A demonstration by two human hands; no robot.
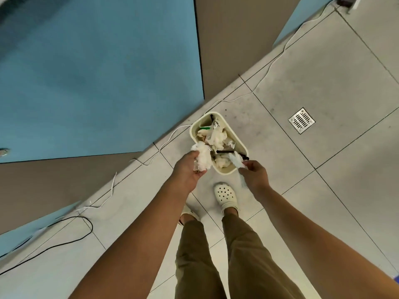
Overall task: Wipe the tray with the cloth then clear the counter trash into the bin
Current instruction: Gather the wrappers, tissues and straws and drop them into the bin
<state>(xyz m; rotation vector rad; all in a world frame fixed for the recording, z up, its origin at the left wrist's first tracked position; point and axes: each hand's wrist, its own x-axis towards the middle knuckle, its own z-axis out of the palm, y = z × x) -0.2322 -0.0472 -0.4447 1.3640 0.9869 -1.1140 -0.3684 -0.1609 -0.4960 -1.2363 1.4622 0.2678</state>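
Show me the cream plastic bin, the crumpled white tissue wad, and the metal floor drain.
cream plastic bin (237,138): head view, right rim.
crumpled white tissue wad (203,157): head view, its middle, held by left hand (186,169).
metal floor drain (301,120): head view, grate centre.

My left hand (187,169) grips soft, crumpled white tissue (203,157); my right hand (254,173) pinches thin crinkly clear plastic wrap (236,159). Centre frame, the bin (235,137) looks smooth matt cream plastic. Right, the floor drain (301,120) is shiny metal on matt grey tiles (334,72).

The cream oval bin (238,140) stands upright on the floor, filled with crumpled white paper and wrappers, while a crumpled white tissue wad (203,157) sits above its near-left rim and a thin white wrapper (236,160) above its near-right rim.
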